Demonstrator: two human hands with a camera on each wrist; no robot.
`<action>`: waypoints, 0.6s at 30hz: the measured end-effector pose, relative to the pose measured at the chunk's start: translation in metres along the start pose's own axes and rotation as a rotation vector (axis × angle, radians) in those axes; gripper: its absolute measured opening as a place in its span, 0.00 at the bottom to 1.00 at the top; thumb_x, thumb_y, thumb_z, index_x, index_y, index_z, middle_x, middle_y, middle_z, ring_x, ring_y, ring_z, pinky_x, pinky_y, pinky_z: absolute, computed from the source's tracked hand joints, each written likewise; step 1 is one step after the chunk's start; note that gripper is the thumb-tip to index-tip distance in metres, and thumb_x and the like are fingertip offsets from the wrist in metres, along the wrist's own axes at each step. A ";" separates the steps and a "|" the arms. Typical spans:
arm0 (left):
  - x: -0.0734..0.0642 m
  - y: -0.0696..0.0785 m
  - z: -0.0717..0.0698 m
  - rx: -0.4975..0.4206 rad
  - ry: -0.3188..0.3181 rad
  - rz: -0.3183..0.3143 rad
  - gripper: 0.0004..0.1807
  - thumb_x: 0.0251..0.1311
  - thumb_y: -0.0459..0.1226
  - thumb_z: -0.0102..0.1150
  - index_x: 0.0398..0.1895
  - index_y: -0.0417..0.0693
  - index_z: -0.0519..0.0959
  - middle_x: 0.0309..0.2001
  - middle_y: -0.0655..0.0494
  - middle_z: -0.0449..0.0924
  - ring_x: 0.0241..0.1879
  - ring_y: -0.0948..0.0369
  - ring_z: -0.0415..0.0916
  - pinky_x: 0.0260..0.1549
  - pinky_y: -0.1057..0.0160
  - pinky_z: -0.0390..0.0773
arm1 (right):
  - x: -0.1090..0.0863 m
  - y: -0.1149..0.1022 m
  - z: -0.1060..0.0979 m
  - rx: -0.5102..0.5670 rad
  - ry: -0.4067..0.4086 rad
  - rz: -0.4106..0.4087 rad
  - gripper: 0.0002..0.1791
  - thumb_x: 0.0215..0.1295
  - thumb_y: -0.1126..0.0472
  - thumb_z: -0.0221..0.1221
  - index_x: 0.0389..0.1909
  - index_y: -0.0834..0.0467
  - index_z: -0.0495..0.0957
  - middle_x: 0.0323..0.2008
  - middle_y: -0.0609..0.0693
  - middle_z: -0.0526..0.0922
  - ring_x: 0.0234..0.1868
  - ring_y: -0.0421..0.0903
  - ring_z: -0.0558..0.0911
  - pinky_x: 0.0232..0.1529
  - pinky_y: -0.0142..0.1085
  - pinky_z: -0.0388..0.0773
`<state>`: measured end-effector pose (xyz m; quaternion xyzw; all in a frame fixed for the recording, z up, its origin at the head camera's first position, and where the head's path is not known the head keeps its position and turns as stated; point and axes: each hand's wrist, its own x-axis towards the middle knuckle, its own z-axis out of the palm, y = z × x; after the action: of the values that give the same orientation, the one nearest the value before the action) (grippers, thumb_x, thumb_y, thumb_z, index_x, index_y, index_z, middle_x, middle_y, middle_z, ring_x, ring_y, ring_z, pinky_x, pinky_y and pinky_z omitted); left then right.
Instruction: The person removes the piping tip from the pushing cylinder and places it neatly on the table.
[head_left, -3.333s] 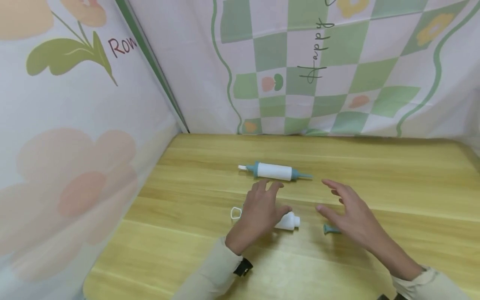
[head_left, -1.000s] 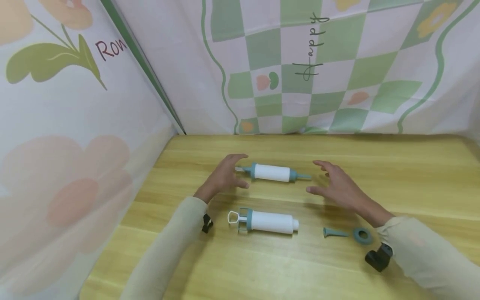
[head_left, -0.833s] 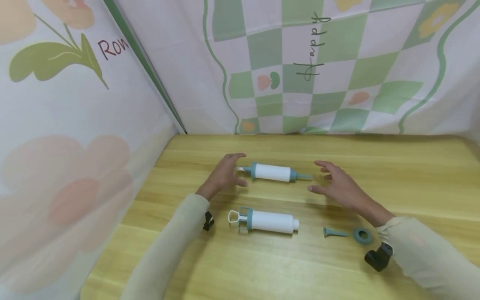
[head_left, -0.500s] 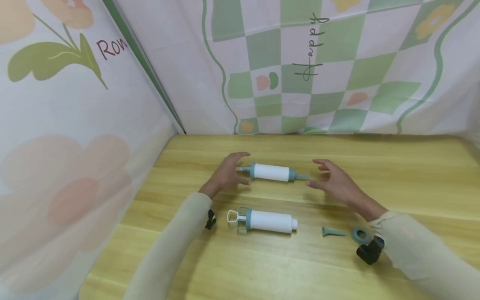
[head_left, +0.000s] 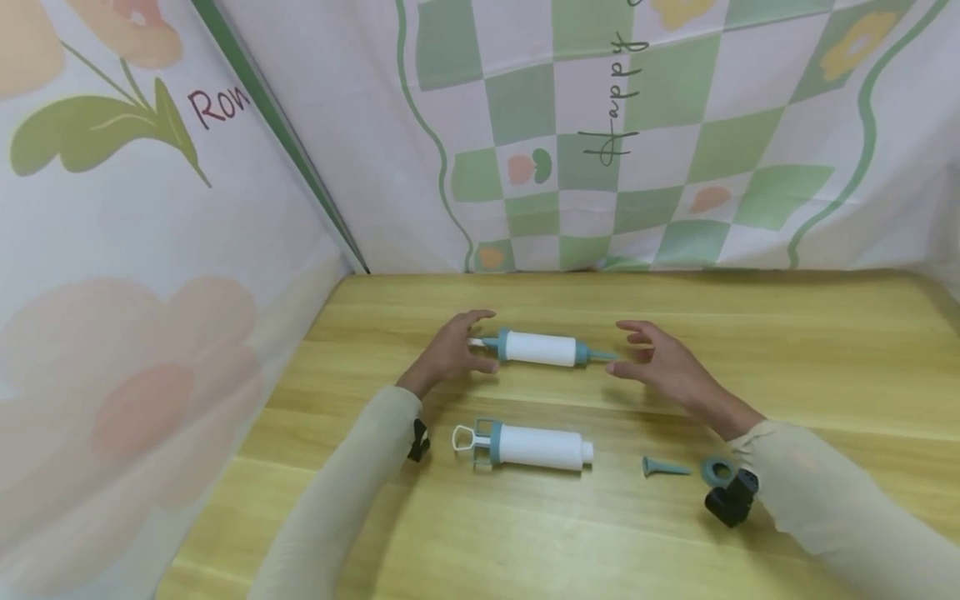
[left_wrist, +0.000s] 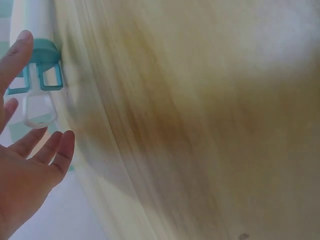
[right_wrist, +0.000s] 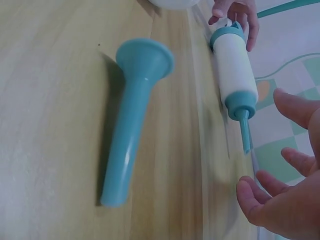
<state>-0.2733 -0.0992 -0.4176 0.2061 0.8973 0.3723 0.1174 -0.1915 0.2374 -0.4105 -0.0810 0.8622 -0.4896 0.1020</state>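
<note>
A large white syringe-style tube [head_left: 542, 348] with teal end caps and a teal nozzle [right_wrist: 243, 132] lies at the far part of the table. My left hand [head_left: 447, 350] is spread around its handle end, thumb and fingers apart; the left wrist view shows the white pull loop [left_wrist: 41, 111] between them, ungripped. Beyond the nozzle tip, my right hand [head_left: 663, 360] is held with fingers parted and nothing in them. Nearer me lies a second white tube [head_left: 540, 447] with a teal collar and pulled-out loop handle, its front end bearing no nozzle.
A loose teal nozzle [head_left: 666, 467] with a flared end lies right of the nearer tube. A teal ring [head_left: 717, 472] is beside it, partly behind the right wrist's black camera [head_left: 732, 498]. Patterned cloth [head_left: 592, 150] hangs along the wooden table's [head_left: 480, 533] back and left edges.
From over the nearer tube and loose nozzle, both hands have moved away to the two ends of the far tube. Over the last second they stay nearly still; the tubes have not moved.
</note>
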 end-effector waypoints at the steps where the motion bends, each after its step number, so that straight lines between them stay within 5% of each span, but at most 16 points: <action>1: 0.001 -0.001 0.001 -0.004 -0.002 0.000 0.51 0.48 0.37 0.79 0.75 0.49 0.62 0.75 0.47 0.57 0.69 0.45 0.61 0.65 0.47 0.65 | 0.000 0.001 0.001 0.001 0.003 -0.005 0.46 0.68 0.51 0.65 0.77 0.63 0.51 0.70 0.74 0.57 0.65 0.73 0.63 0.57 0.65 0.68; 18: 0.012 -0.007 0.005 -0.030 -0.058 0.076 0.48 0.47 0.32 0.79 0.73 0.45 0.65 0.68 0.40 0.67 0.68 0.46 0.65 0.64 0.47 0.66 | 0.013 -0.004 0.016 -0.054 0.022 -0.034 0.40 0.67 0.57 0.66 0.74 0.64 0.59 0.63 0.71 0.70 0.62 0.69 0.69 0.59 0.62 0.68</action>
<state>-0.2839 -0.0953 -0.4266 0.2488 0.8795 0.3836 0.1321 -0.1996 0.2189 -0.4165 -0.0928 0.8747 -0.4686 0.0821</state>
